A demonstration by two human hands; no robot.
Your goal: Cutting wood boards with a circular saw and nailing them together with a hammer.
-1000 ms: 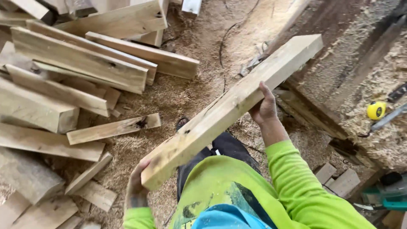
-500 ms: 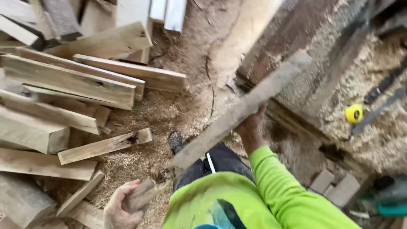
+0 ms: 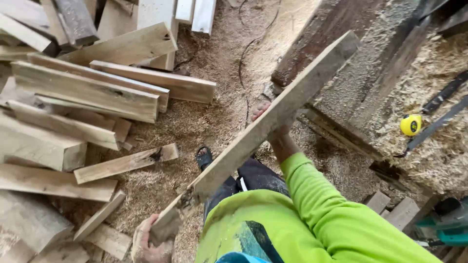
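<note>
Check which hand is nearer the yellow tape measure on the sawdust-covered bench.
Right. The right hand grips the long wooden plank mid-length, left of the yellow tape measure. The left hand holds the plank's low end at the bottom of the view, far off.

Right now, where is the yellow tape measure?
In the head view, the yellow tape measure lies at the right, on the sawdust-covered bench, beside a dark metal bar, beyond the right hand.

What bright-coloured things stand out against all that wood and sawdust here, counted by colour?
Yellow: 1, the tape measure on the sawdust-covered bench.
Lime green: 1, the sleeve.
Teal: 1, a tool, partly out of view.
Total: 3.
</note>
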